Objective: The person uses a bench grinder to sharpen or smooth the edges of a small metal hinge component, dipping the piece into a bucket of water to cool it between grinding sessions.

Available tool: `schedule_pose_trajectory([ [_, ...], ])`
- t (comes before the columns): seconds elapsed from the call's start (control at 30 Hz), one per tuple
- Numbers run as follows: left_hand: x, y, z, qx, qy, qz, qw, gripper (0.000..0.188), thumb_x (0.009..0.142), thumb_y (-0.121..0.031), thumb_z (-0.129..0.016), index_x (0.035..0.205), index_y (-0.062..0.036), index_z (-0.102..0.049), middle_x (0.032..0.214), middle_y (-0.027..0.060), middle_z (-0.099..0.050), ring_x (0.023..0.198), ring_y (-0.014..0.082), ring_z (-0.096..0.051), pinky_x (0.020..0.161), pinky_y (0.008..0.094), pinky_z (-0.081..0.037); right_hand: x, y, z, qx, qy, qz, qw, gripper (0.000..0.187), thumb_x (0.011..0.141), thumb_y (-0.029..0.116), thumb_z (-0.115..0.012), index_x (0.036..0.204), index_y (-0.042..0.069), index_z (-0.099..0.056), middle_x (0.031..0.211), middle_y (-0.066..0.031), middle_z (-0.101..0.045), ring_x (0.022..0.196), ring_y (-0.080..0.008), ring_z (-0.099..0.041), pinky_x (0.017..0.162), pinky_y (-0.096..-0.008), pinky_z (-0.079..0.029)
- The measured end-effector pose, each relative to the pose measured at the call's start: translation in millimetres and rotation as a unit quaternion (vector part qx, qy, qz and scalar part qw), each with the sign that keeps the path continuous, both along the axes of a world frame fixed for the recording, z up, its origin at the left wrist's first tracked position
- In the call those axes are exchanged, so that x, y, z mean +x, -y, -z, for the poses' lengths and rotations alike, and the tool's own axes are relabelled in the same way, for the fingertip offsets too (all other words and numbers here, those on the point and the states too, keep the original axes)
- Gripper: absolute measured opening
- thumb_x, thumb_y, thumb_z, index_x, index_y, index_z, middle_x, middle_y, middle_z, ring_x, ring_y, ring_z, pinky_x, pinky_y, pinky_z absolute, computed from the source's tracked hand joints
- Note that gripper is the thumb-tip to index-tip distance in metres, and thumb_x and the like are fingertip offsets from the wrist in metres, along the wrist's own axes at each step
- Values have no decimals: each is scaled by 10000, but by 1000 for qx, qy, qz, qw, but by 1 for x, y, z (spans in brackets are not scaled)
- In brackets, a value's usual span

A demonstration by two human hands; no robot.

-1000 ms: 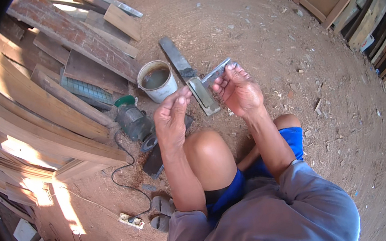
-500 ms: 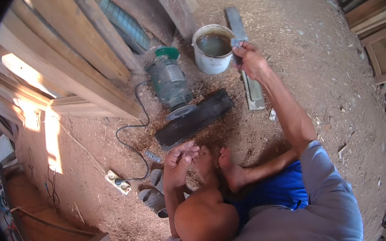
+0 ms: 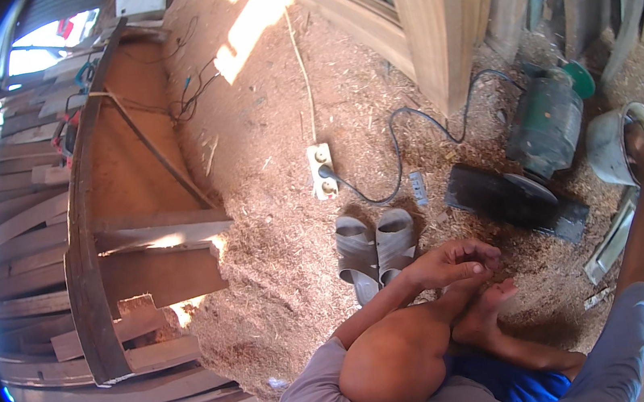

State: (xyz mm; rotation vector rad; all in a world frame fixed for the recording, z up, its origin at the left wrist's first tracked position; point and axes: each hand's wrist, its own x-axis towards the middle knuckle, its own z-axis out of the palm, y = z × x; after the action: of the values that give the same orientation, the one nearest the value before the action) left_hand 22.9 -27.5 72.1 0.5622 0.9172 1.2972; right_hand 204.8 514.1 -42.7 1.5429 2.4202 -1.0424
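Note:
At the far right, my right hand (image 3: 641,149) reaches down inside the rim of a whitish bucket (image 3: 606,149); its fingers are hidden there, and so is anything in them. My left hand (image 3: 458,261) rests loosely over my foot (image 3: 483,314), fingers partly extended and apart, with nothing seen in it. Between the hands stands a green-and-grey motor grinder (image 3: 546,121) with a disc (image 3: 530,188) at its near end. That disc sits against a dark block (image 3: 488,194). A long, flat, pale-topped bar (image 3: 610,240) lies beside my right forearm, near the bucket.
A pair of grey sandals (image 3: 375,244) lies left of my left hand. Beyond them a power strip (image 3: 322,171) feeds a dark cord (image 3: 400,113) running to the grinder. Timber boards (image 3: 436,15) lean at the back; a large wooden frame (image 3: 89,256) and stacked planks (image 3: 21,265) fill the left.
The view has swung left. My right hand, which held a small flat grey piece beside the bucket, has gone into the bucket. My left hand stays near my foot.

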Motion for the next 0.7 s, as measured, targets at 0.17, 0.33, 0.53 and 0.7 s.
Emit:
schedule_pose_trajectory([
  [0.17, -2, -7, 8, 4, 35, -5, 999, 415, 921, -138, -592, 1300, -14, -479, 1164, 66, -578, 1115, 146, -524, 972, 320, -426, 33, -60, 40, 183, 92, -168, 964, 128, 868, 106, -442, 846, 77, -564, 739, -100, -544, 693, -223, -558, 586, -345, -433],
  [0.33, 0, -13, 7, -17, 48, 1, 999, 395, 931, -134, -561, 1295, -3, -480, 1174, 81, -585, 1124, 145, -520, 1005, 314, -379, 45, -68, 71, 380, 151, -291, 865, 132, 856, 64, -434, 791, 111, -539, 691, -61, -491, 644, -174, -523, 541, -327, -405],
  [0.53, 4, -35, 3, 12, 51, 16, 998, 378, 900, -61, -587, 1269, -18, -514, 1146, 76, -603, 1075, 141, -556, 966, 307, -426, 74, -72, 52, 627, 230, -345, 660, 116, 834, 85, -450, 762, 106, -539, 694, -85, -484, 652, -201, -517, 550, -350, -400],
  [0.7, -2, -12, 8, -27, -7, -49, 998, 352, 862, -36, -625, 1207, -11, -560, 983, 41, -636, 900, 104, -574, 806, 256, -450, 24, 0, -47, 326, 34, -24, 944, 314, 814, 303, -538, 913, 19, -630, 880, -244, -645, 855, -414, -620, 733, -460, -482],
])
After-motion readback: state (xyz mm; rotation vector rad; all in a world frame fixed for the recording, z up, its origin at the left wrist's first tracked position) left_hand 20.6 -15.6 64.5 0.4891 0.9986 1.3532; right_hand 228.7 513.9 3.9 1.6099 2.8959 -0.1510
